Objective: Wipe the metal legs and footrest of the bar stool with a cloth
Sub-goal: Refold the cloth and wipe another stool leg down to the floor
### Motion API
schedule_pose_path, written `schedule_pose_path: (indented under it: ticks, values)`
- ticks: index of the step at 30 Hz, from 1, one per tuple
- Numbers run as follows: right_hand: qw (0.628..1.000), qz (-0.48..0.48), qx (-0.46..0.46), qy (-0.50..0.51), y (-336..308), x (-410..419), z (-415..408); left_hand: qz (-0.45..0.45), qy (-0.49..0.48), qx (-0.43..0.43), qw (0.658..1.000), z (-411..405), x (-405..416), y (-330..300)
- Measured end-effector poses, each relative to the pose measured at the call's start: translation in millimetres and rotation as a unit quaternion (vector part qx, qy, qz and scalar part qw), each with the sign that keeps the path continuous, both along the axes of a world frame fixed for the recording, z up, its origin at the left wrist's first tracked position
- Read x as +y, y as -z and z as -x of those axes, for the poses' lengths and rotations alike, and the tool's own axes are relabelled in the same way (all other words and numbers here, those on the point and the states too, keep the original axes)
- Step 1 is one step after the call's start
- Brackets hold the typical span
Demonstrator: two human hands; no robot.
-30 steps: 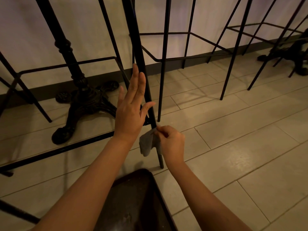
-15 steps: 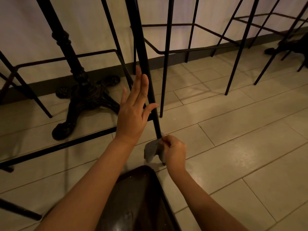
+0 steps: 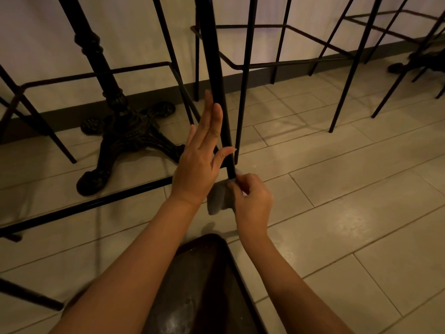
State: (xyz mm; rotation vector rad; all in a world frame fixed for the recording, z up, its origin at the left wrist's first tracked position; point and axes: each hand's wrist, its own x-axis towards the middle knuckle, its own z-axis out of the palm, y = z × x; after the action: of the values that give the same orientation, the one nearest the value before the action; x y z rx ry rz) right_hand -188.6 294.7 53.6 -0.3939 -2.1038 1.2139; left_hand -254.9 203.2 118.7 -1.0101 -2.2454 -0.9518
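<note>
Left hand (image 3: 199, 162) rests flat, fingers straight, against the stool leg (image 3: 213, 68); right hand (image 3: 251, 201) pinches the cloth (image 3: 219, 197) around its lower end; the leg rises steeply away from both hands.

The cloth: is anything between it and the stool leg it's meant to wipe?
Nothing visible. The right hand pinches the grey cloth right at the lower part of the black leg, just above the floor. The left hand lies flat along the leg higher up, off the cloth's stretch.
</note>
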Motion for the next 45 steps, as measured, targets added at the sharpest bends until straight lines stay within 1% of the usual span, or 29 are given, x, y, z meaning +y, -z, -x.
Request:
schedule_pose_path:
  ticks: [4, 10, 13, 16, 20, 24, 26, 30, 32, 40, 42, 45]
  values:
    - [1.000, 0.000, 0.004, 0.010, 6.8, -5.7, 3.1, 0.002, -0.003, -0.002, 1.000, 0.1, -0.5, -0.3]
    - [0.996, 0.023, -0.088, 0.020, 42.8, -1.6, -5.5, -0.008, 0.006, 0.002, 1.000, 0.3, -0.4, 1.0]
    - [0.994, 0.025, -0.104, 0.013, 47.6, 2.0, -5.4, -0.009, 0.004, -0.001, 1.000, 0.9, -0.1, 0.2]
    - [0.996, 0.032, -0.085, 0.016, 42.0, 2.6, -5.2, -0.009, 0.002, -0.003, 1.000, 0.2, 0.1, 2.1]
    - [0.999, 0.021, -0.016, 0.017, 23.4, 1.5, -0.2, -0.006, 0.001, 0.001, 1.000, 0.2, -1.1, 1.7]
    - [0.999, 0.042, -0.007, 0.009, 19.1, 4.2, 1.8, -0.004, -0.012, -0.001, 1.000, -0.2, -0.3, 3.9]
    - [0.998, 0.058, -0.024, 0.003, 25.3, 5.8, 0.2, -0.005, -0.012, -0.003, 1.000, -0.8, 0.0, 3.3]
    - [0.991, 0.097, -0.095, 0.002, 43.4, 7.9, -5.4, -0.009, -0.013, -0.002, 1.000, -0.4, 0.7, 5.0]
    - [0.988, 0.110, -0.112, 0.008, 52.0, 8.7, -5.8, -0.010, -0.012, 0.002, 1.000, 0.0, 1.3, 5.1]
    - [0.981, 0.108, -0.159, 0.007, 72.0, 11.4, -7.1, -0.007, -0.013, -0.001, 1.000, -0.9, 1.6, 4.0]
    - [0.984, 0.098, -0.146, 0.016, 66.9, 11.6, -6.7, -0.008, -0.013, -0.002, 1.000, -1.0, 2.2, 5.0]
    - [0.994, 0.065, -0.084, 0.021, 55.0, 10.1, -3.5, -0.013, -0.011, -0.002, 1.000, -1.9, 2.0, 3.6]
